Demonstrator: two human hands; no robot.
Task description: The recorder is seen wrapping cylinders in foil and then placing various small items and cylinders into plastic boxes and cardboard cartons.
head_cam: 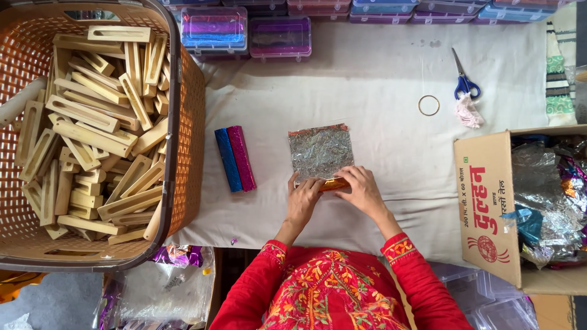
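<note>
Top-down head view of a worktable w/ a white cloth (379, 91).

Centre: a crinkled silver foil sheet (320, 151) lies flat on the cloth, its near edge rolled over an orange-wrapped piece (334, 184) just showing between the two hands.

L hand (304, 199): fingers curled down, pressing on the near-left edge of the foil sheet, next to the orange-wrapped piece. R hand (362, 190): fingers bent over the piece's right end, pinching foil and piece together. Both hands closed on the work, neither lying slack. Red embroidered sleeves (403, 256) at bottom of frame.

Left of the hands, apart from them: two finished glitter-wrapped bars, one blue (227, 160), one magenta (241, 157), lying side by side and touching.

Far left: an orange plastic basket (186, 122) heaped w/ bare slotted wooden blocks (92, 128).

Right: an open cardboard box (489, 201) holding loose foil sheets (547, 201) in silver & mixed colours.

Top right: blue-handled scissors (465, 79), a thin ring (428, 105) and a pink scrap (468, 112), well apart from the hands.

Top edge: row of clear plastic cases (244, 33) w/ coloured glitter stock.
</note>
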